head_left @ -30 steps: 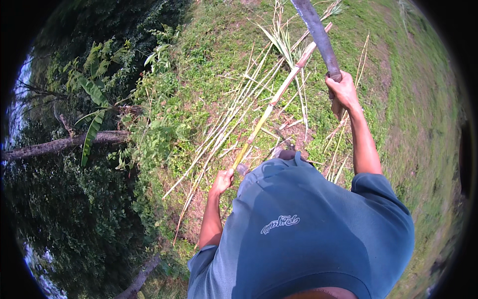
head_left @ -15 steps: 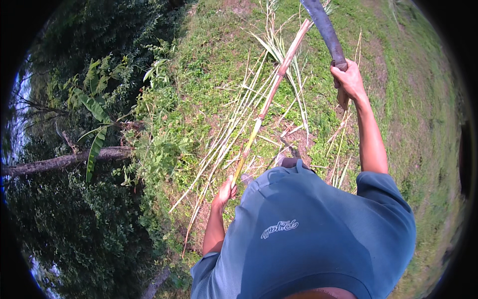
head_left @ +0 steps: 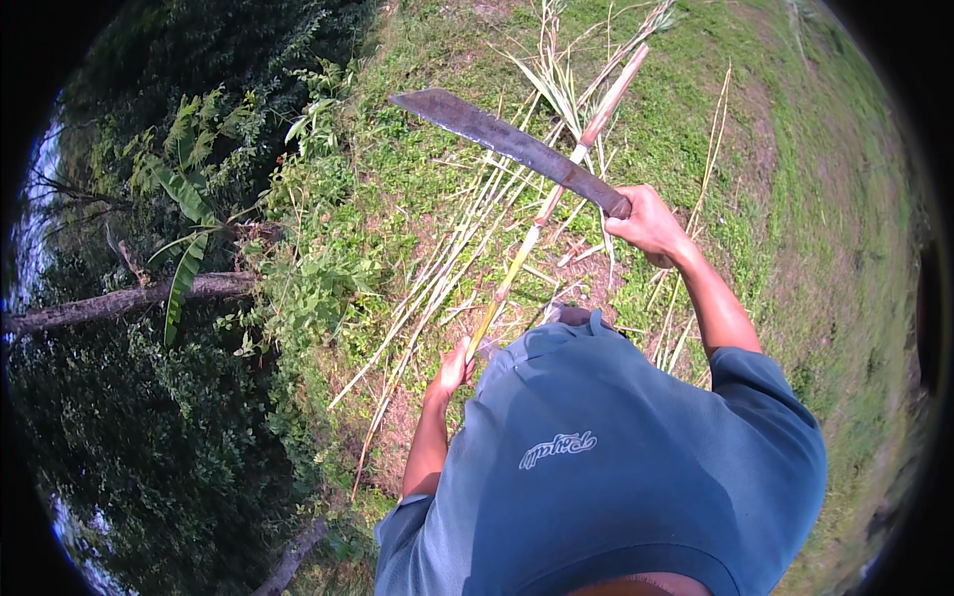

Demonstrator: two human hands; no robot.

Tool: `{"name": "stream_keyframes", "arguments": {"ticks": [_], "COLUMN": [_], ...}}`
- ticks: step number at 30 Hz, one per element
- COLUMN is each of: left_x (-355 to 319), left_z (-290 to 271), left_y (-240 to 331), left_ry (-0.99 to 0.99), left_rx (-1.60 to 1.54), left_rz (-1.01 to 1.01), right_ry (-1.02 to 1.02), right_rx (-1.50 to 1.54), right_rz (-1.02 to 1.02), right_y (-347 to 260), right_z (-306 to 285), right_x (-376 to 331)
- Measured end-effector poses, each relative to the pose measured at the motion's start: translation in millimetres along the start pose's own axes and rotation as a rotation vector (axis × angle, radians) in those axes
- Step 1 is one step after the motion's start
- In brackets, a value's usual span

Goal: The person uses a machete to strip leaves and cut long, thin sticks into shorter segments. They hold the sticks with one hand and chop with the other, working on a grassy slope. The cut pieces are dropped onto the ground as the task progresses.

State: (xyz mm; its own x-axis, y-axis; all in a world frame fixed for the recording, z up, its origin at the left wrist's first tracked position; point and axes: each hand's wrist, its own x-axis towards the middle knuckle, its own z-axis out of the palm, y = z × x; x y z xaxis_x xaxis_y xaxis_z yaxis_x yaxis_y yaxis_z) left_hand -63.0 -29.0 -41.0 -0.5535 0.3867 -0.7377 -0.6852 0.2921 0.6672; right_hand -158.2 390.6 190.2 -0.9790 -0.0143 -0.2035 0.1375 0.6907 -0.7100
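Note:
My right hand (head_left: 651,226) is closed round the handle of a machete (head_left: 497,139). Its long dark blade points to the far left and crosses over a sugarcane stalk (head_left: 515,264); whether it touches the stalk I cannot tell. Low on the left, beside my shirt, my left hand (head_left: 455,367) grips the near, yellow end of that stalk. From there the cane slants away to the upper right, its far part covered in pale pinkish-brown sheath. The machete's handle is mostly hidden inside my fist.
Long dry leaves and thin stalks (head_left: 422,298) lie on the grass left of the cane, with greener leaves (head_left: 566,94) around its far end. More dry strips (head_left: 714,144) lie to the right. Dense bushes, a banana-like plant (head_left: 184,268) and a tree trunk (head_left: 129,301) stand at left.
The machete has swung from raised at the upper right to lying across the cane, its tip now far left. My right hand has come nearer and slightly left. My left hand keeps its grip.

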Motion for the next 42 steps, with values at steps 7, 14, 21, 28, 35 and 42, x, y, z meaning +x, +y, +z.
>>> {"name": "stream_keyframes", "arguments": {"ticks": [7, 14, 21, 28, 35, 42], "left_x": [-2.2, 4.8, 6.0, 13.5, 24.7, 16.5], "left_z": [0.6, -3.4, -7.6, 6.4, 3.9, 14.7], "left_y": [1.0, 8.7, 5.3, 10.6, -7.8, -0.3], "left_ry": [-0.062, -0.195, -0.289, -0.008, -0.038, -0.019], "left_rx": [-0.125, -0.184, -0.184, -0.151, 0.032, 0.073], "left_rz": [-0.020, -0.051, -0.042, -0.156, 0.123, 0.176], "right_ry": [0.155, 0.242, 0.145, 0.032, -0.166, 0.417], "right_rx": [0.034, 0.093, 0.014, 0.084, 0.038, 0.419], "right_rz": [-0.097, -0.065, -0.134, -0.068, -0.101, -0.021], "right_y": [-4.0, 8.1, 1.8, -8.8, -12.5, 12.8], "right_z": [3.1, 10.8, 34.1, 40.4, 69.8, 2.2], "right_x": [13.3, 18.9, 6.3, 7.4, -8.6, 27.0]}}
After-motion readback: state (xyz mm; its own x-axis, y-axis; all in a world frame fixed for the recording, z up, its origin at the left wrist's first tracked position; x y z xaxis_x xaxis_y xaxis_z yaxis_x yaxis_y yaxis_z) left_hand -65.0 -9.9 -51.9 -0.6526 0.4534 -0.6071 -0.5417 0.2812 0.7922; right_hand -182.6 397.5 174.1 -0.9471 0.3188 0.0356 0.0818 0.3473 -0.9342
